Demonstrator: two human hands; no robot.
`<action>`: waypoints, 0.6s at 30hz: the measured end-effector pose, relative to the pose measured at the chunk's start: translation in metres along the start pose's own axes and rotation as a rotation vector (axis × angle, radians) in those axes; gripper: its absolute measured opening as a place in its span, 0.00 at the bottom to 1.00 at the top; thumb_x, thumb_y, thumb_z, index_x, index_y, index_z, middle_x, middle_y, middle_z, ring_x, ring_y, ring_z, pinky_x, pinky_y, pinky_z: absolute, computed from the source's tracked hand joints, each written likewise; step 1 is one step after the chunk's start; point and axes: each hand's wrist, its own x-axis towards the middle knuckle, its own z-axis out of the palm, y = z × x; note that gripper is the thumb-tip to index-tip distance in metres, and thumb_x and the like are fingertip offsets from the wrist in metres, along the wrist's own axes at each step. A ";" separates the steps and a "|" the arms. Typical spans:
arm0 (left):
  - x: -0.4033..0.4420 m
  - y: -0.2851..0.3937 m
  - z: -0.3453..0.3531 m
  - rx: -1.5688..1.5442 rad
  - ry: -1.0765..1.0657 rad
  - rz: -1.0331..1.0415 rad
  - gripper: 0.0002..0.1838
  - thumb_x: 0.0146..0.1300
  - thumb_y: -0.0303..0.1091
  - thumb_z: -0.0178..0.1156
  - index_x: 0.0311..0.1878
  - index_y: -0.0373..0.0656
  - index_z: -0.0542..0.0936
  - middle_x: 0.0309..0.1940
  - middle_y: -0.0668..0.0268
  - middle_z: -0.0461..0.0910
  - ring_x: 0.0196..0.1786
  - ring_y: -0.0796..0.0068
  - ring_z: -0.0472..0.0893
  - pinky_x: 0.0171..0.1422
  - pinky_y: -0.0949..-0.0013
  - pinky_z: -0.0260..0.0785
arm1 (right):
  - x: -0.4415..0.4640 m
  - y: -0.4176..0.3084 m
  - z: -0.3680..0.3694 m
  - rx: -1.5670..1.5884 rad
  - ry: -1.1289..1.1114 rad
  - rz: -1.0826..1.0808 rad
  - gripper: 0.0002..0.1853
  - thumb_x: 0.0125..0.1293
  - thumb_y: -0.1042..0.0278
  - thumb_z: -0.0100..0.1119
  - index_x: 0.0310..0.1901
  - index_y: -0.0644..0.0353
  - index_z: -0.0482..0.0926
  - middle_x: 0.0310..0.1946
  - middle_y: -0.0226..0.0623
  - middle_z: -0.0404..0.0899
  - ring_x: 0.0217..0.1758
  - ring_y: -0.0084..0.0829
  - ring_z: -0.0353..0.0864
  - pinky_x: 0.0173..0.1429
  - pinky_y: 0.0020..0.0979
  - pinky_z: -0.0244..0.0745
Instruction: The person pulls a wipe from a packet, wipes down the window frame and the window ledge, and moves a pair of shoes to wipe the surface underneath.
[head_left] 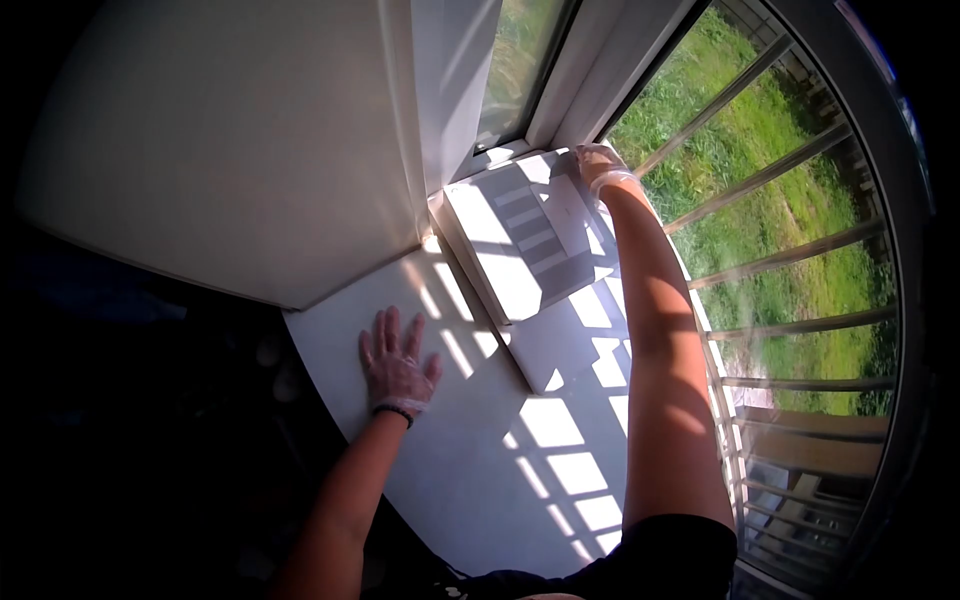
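Along the right, a tall window (720, 130) with a row of pale bars (800, 253) across, and bright grass (690, 80) beyond. At the upper left, a plain white wall (230, 130). Below both, a white windowsill (440, 490), crossed by stripes of sun and shadow, with deep darkness past the room-side edge. Up from the bottom of the view, the right forearm (655, 290), bare below a black sleeve (690, 550), stretched far along the window side; also the left forearm (350, 490), slanting in over the room-side edge. In the far corner of the sill, near the meeting of wall and window frame, a flat white box (520, 240). Lies on a broad face, striped with light and shade. Under and beside it, towards the near end of the sill, a thin pale sheet or panel (560, 350); too washed out to tell which. Near the room-side edge, the left hand (398, 365) in a clear glove. Rests palm down, fingers spread, holding nothing, well apart from the box. At the box's far window-side corner, the right hand (604, 165), also clear-gloved. Bends at the fingers; gripping or merely touching, cannot tell. On the left wrist, a dark bracelet (394, 412).
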 end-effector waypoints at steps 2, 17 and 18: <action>-0.001 0.000 0.004 0.002 0.006 0.004 0.35 0.65 0.58 0.43 0.74 0.59 0.56 0.75 0.59 0.46 0.78 0.61 0.42 0.77 0.48 0.30 | -0.007 -0.005 -0.013 0.053 0.029 -0.014 0.14 0.66 0.68 0.45 0.47 0.59 0.79 0.49 0.47 0.79 0.52 0.44 0.79 0.56 0.36 0.75; -0.002 -0.002 0.003 -0.108 0.064 0.014 0.36 0.60 0.53 0.52 0.72 0.55 0.59 0.74 0.56 0.48 0.77 0.59 0.45 0.76 0.47 0.34 | -0.015 0.035 0.030 -0.013 -0.254 -0.015 0.10 0.57 0.73 0.53 0.35 0.65 0.84 0.40 0.51 0.82 0.43 0.45 0.83 0.49 0.37 0.77; -0.001 -0.002 0.003 -0.108 0.068 0.013 0.36 0.60 0.53 0.51 0.72 0.56 0.59 0.74 0.56 0.48 0.77 0.59 0.45 0.77 0.47 0.32 | -0.025 0.042 0.024 -0.020 -0.253 -0.023 0.10 0.57 0.73 0.53 0.35 0.65 0.84 0.40 0.51 0.82 0.43 0.45 0.83 0.49 0.37 0.77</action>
